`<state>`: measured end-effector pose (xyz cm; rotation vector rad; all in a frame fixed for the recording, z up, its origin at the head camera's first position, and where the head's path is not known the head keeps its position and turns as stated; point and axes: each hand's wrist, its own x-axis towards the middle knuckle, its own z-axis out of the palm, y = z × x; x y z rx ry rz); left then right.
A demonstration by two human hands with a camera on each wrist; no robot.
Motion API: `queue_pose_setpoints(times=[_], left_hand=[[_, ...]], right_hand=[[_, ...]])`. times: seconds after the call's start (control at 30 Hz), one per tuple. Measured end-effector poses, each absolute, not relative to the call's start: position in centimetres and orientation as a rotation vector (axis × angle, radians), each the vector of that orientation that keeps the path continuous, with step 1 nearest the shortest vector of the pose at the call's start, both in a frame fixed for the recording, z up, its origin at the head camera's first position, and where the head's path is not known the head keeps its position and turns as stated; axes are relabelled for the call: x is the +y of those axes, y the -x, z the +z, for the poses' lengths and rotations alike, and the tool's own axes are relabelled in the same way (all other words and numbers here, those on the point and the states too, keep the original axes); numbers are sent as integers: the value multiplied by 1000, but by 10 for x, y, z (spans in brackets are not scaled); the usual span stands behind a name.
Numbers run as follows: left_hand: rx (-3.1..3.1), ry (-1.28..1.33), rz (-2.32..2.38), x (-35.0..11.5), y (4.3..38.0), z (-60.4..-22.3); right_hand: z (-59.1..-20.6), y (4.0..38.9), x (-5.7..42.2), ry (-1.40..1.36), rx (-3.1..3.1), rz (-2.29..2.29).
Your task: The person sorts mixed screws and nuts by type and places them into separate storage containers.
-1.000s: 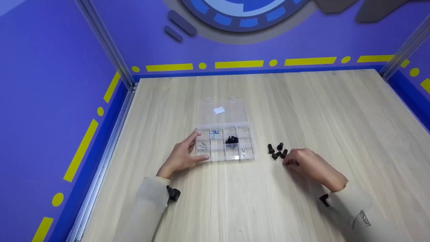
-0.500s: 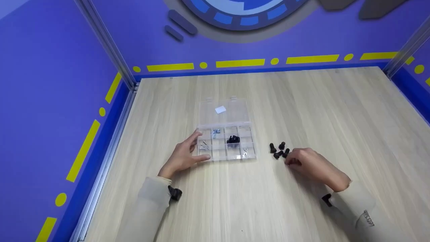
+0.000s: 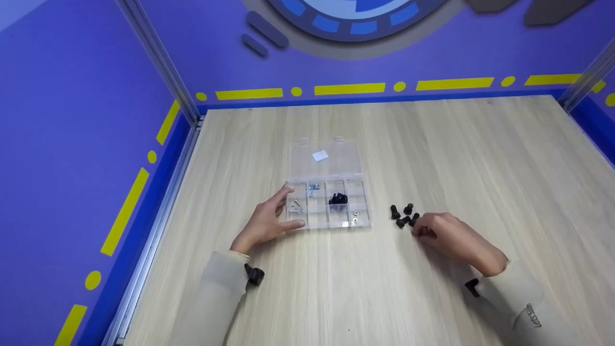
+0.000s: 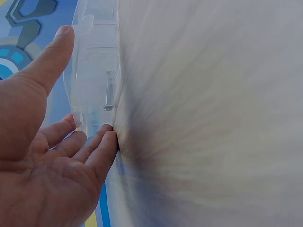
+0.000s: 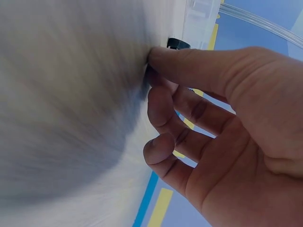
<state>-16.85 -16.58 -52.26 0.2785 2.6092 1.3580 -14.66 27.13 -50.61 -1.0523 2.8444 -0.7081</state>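
A clear compartment box (image 3: 317, 220) lies with its lid (image 3: 300, 163) folded back. My left hand (image 3: 264, 221) steadies its left side, thumb at the front edge and fingers along the side wall. In the left wrist view those fingers are fairly straight. Several short black bolts (image 3: 394, 212) lie to the right of the box. My right hand (image 3: 444, 233) is at the nearest one (image 3: 414, 219), thumb and forefinger pinching its near end, which they mostly hide. In the right wrist view the other fingers curl loosely, and one black bolt head (image 5: 178, 44) shows past the thumb.
Inside the box are small black parts (image 3: 338, 199), silver screws (image 3: 297, 206), bluish metal pieces (image 3: 313, 187) and nuts (image 3: 356, 213). A white label (image 3: 320, 155) is on the lid. Purple walls (image 3: 144, 72) with metal posts bound the wooden table (image 3: 432, 158).
The whole scene shifts slightly right in the head view as the head turns a little. Both hands, the box and the bolts keep their places relative to each other.
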Motion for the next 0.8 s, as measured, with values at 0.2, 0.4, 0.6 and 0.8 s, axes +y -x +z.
queue_pose_setpoints(times=[0.2,0.4,0.6,0.8], left_hand=[[2593,-310,1376,-167,169,-524],[2598,-324,1380,-167,169,-523],[2583,-364,1416,-167,169,-523],[2585,-364,1418,-168,169,-524]], right_hand=[[-506,147,271,1024,2831,-728],[-505,148,271,1033,2826,-733],[-504,148,272,1048,2847,-705],[-504,148,270,1062,2849,-697]])
